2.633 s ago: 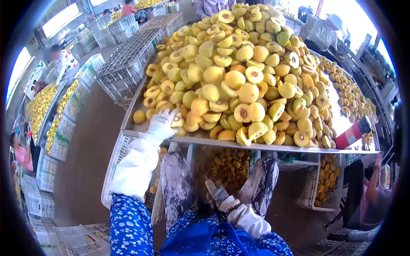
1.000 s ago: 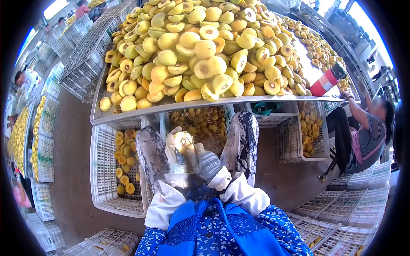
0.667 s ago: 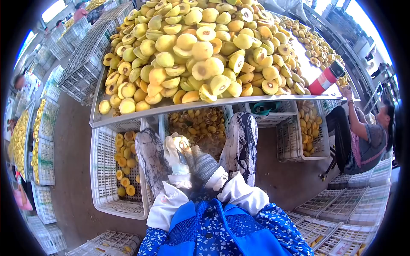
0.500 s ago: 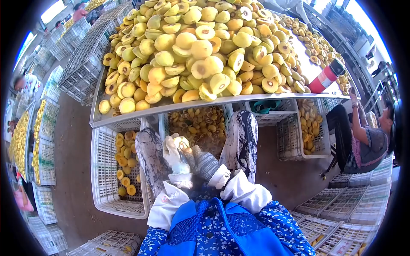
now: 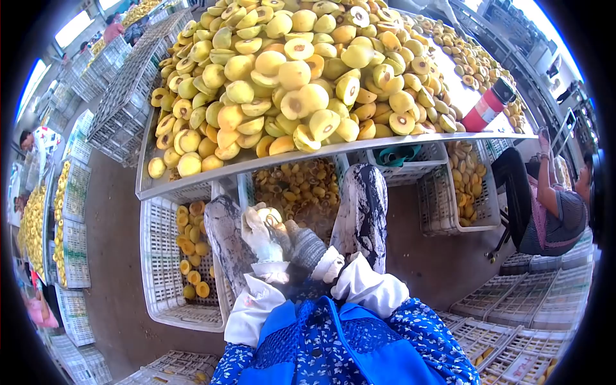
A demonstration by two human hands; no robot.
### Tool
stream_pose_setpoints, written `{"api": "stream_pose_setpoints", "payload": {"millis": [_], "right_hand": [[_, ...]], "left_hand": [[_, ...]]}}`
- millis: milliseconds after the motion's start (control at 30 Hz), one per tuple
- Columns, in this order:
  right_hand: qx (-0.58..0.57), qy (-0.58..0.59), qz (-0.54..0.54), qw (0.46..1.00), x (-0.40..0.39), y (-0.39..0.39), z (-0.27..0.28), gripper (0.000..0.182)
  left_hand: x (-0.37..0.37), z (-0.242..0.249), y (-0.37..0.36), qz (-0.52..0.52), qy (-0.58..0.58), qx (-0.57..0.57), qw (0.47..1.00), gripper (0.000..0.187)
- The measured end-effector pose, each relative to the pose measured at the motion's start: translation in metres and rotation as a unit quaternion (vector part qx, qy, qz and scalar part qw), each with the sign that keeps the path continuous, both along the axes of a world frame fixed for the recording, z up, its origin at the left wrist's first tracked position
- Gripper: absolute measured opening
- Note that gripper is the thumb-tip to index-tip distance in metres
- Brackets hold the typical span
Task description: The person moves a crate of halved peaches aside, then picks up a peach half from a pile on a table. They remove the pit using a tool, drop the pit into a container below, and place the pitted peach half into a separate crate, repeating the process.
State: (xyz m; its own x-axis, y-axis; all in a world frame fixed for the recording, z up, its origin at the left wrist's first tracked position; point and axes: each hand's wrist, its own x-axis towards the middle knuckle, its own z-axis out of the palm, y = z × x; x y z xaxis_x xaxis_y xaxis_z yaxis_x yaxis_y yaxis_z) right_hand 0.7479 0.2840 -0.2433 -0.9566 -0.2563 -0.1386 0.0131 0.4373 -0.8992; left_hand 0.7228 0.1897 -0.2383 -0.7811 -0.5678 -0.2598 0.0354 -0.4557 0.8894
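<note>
My left hand [image 5: 259, 236], in a pale glove, is closed round a yellow peach half [image 5: 272, 217] held between my knees. Its cut side shows only in part. Close against it is my right hand [image 5: 306, 246] in a grey knitted glove, fingers curled; whatever it grips is hidden. Beyond both hands, a crate [image 5: 343, 165] under the table edge holds many small yellow-brown pieces. Above it, a large heap of halved yellow peaches [image 5: 295, 75] covers the metal table [image 5: 212, 178], several with dark centres.
A white crate [image 5: 149, 256] with peach halves stands left of my legs. On the table's right lies a red bottle [image 5: 484, 110]. A green item [image 5: 396, 154] sits in a crate below. A co-worker [image 5: 555, 212] sits at the right, near stacked crates [image 5: 532, 292].
The view has shifted slightly, so the table heap sits a little higher. Both hands stay together at the peach half, with only a small shift of the left hand.
</note>
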Motion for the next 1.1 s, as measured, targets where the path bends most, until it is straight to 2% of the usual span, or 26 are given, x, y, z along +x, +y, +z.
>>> {"api": "stream_pose_setpoints", "payload": {"millis": [33,67,133,167,200,233,267,300,333,367,433,533,633,700,733,767,833,900,967,1000,1033,1100], "right_hand": [[-0.077,-0.019,-0.014,0.997,0.004,-0.006,-0.014,0.043],[-0.122,-0.017,-0.019,0.992,0.001,-0.005,-0.026,0.04],[-0.09,0.071,-0.01,0.993,0.001,-0.005,-0.016,0.034],[-0.077,0.114,-0.007,0.99,0.002,-0.005,-0.015,0.031],[-0.079,0.134,-0.01,0.988,0.002,-0.006,-0.015,0.029],[-0.113,0.131,-0.016,0.985,0.003,-0.009,-0.016,0.03],[-0.183,0.01,-0.059,0.981,0.004,-0.014,-0.007,0.03],[-0.232,-0.021,-0.064,0.97,0.002,-0.023,-0.039,0.032],[-0.258,-0.035,-0.066,0.963,-0.001,-0.029,-0.042,0.035],[-0.232,-0.048,-0.054,0.97,0.001,-0.025,-0.047,0.038],[-0.204,-0.08,-0.058,0.974,0.003,-0.021,-0.021,0.038],[-0.119,-0.047,-0.034,0.991,0.006,-0.013,-0.008,0.037],[-0.062,-0.043,-0.005,0.997,-0.001,-0.011,-0.009,0.035],[-0.031,-0.066,0.012,0.997,0.001,-0.006,-0.001,0.035],[-0.123,-0.078,0.005,0.989,0.005,-0.005,0.001,0.035],[-0.191,-0.144,0.027,0.971,0.005,-0.002,0.0,0.034],[-0.32,-0.273,0.069,0.905,0.001,0.008,-0.006,0.034],[-0.341,-0.244,0.089,0.903,-0.002,0.015,-0.017,0.032],[-0.203,-0.167,0.158,0.952,-0.011,0.026,-0.011,0.039],[-0.137,-0.168,0.185,0.959,-0.02,0.03,-0.022,0.041],[-0.08,-0.188,0.196,0.959,-0.022,0.035,0.0,0.041],[-0.12,-0.221,0.175,0.952,-0.014,0.039,0.039,0.045]], "left_hand": [[0.003,0.002,-0.001,-0.005,-0.005,-0.015,1.0,0.03],[0.002,0.003,-0.001,-0.012,-0.005,-0.029,0.999,0.03],[-0.006,-0.023,-0.008,-0.019,0.044,-0.057,0.997,0.03],[-0.002,-0.018,-0.007,-0.023,0.037,-0.04,0.998,0.03],[-0.008,-0.038,-0.011,0.008,0.028,0.003,1.0,0.028],[-0.006,-0.021,-0.005,0.018,0.04,-0.003,0.999,0.027],[-0.01,-0.021,-0.004,0.048,0.029,-0.005,0.998,0.025],[-0.009,-0.024,-0.005,0.044,0.05,-0.044,0.997,0.024],[-0.009,-0.03,-0.009,0.023,0.047,-0.053,0.997,0.025],[-0.011,-0.043,-0.011,0.039,0.051,-0.06,0.996,0.026],[-0.006,-0.036,-0.01,0.019,0.053,-0.038,0.998,0.027],[-0.003,-0.021,-0.003,0.029,0.03,-0.055,0.998,0.026],[-0.003,-0.024,-0.005,0.015,0.035,-0.149,0.988,0.026],[-0.002,-0.019,-0.004,-0.002,0.028,-0.108,0.994,0.03],[-0.001,-0.017,-0.005,-0.019,0.039,-0.075,0.996,0.031],[0.002,-0.014,-0.006,-0.035,0.049,-0.041,0.997,0.032],[0.004,-0.003,-0.007,-0.083,0.054,-0.051,0.994,0.035],[0.005,0.0,-0.011,-0.144,0.063,-0.07,0.985,0.035],[0.005,0.015,-0.013,-0.18,0.076,-0.216,0.957,0.024],[0.006,0.018,-0.015,-0.203,0.088,-0.254,0.941,0.022],[0.006,0.02,-0.018,-0.226,0.1,-0.292,0.924,0.019],[0.009,0.022,-0.022,-0.252,0.115,-0.326,0.904,0.018]]}}
